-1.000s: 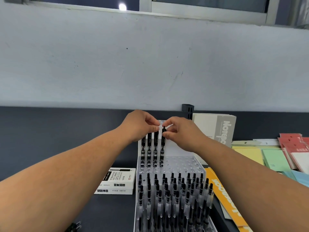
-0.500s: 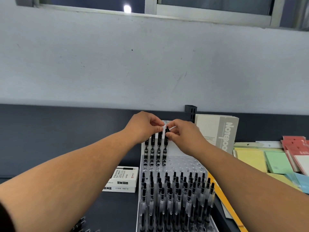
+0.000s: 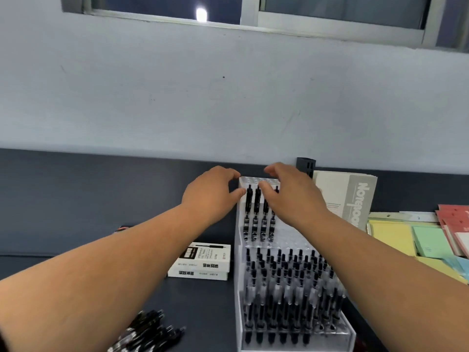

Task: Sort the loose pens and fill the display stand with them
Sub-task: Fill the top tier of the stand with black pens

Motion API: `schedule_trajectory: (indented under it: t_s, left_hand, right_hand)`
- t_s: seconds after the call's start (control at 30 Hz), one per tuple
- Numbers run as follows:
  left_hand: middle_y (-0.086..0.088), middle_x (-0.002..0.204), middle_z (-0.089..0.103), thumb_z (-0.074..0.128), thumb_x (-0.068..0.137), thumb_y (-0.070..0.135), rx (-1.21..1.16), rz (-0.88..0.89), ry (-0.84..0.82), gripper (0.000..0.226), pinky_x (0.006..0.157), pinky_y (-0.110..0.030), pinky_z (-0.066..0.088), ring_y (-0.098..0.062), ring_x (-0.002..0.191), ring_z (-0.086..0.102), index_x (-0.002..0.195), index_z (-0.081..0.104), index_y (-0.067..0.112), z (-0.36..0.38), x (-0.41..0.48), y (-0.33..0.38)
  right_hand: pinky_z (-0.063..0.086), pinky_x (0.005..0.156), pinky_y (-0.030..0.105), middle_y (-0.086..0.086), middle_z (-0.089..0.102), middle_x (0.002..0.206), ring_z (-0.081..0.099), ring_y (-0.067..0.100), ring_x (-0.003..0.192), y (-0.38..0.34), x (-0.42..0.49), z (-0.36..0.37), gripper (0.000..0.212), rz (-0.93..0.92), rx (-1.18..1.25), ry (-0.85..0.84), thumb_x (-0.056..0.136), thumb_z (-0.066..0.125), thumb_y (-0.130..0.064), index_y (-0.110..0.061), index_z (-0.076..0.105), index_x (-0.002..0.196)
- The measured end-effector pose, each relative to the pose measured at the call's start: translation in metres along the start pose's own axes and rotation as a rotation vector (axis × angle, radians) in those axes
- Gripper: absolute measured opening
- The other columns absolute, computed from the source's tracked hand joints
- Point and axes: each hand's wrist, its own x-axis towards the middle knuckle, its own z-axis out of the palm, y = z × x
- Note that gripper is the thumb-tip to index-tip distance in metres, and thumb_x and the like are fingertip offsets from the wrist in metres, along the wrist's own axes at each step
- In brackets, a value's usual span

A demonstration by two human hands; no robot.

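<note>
A clear acrylic display stand (image 3: 291, 240) sits on the dark table, right of centre. Its lower tier is packed with several black pens (image 3: 286, 288). Several more black pens (image 3: 256, 207) stand upright at the left of the upper tier. My left hand (image 3: 210, 196) hovers at the stand's upper left corner, its thumb close to the leftmost pen, and holds nothing. Over the upper row my right hand (image 3: 291, 196) has its fingers spread, also holding nothing. A pile of loose black pens (image 3: 149, 331) lies on the table at the lower left.
Two stacked white pen boxes (image 3: 203, 260) lie left of the stand. A grey notebook (image 3: 355, 199) leans against the wall behind my right arm, beside a small black holder (image 3: 305, 165). Coloured paper pads (image 3: 426, 240) cover the table at the right.
Both hands pinched the top of a pen in the upper row before. Now they have let go and drawn apart, and the pen stands in the row.
</note>
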Motion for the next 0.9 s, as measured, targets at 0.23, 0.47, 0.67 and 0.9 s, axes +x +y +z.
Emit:
schedule_trajectory:
  t_s: [0.23, 0.47, 0.67, 0.9]
  left_hand:
    - [0.006, 0.145, 0.04, 0.052, 0.09, 0.053, 0.183, -0.089, -0.115, 0.057, 0.098, -0.039, 0.044, -0.017, 0.13, 0.042, 0.141, 0.039, 0.032, -0.039, -0.045, -0.093]
    - [0.01, 0.139, 0.043, 0.053, 0.088, 0.056, 0.226, -0.182, -0.218, 0.054, 0.093, -0.037, 0.045, -0.016, 0.125, 0.045, 0.136, 0.043, 0.034, -0.073, -0.113, -0.191]
    - [0.006, 0.135, 0.041, 0.054, 0.086, 0.059, 0.204, -0.313, -0.364, 0.057, 0.093, -0.035, 0.046, -0.016, 0.12, 0.049, 0.136, 0.042, 0.032, -0.077, -0.17, -0.263]
    - [-0.002, 0.135, 0.043, 0.052, 0.085, 0.063, 0.069, -0.477, -0.484, 0.068, 0.093, -0.034, 0.047, -0.021, 0.117, 0.053, 0.138, 0.036, 0.024, -0.07, -0.208, -0.295]
  right_hand:
    - [0.037, 0.103, 0.032, -0.009, 0.042, 0.145, 0.04, 0.012, 0.132, -0.101, -0.021, 0.05, 0.055, -0.129, -0.051, -0.174, 0.091, 0.049, -0.056, -0.029, 0.044, 0.139]
    - [0.042, 0.102, 0.036, -0.012, 0.038, 0.144, 0.042, 0.014, 0.129, -0.173, -0.068, 0.122, 0.059, -0.04, 0.001, -0.375, 0.088, 0.05, -0.061, -0.032, 0.043, 0.139]
    - [0.047, 0.094, 0.036, -0.009, 0.042, 0.138, 0.047, 0.014, 0.122, -0.206, -0.119, 0.161, 0.059, 0.077, 0.001, -0.543, 0.086, 0.048, -0.066, -0.033, 0.045, 0.135]
    - [0.043, 0.102, 0.039, -0.005, 0.044, 0.14, 0.045, 0.018, 0.126, -0.247, -0.154, 0.2, 0.065, 0.168, 0.033, -0.669, 0.084, 0.048, -0.069, -0.033, 0.041, 0.137]
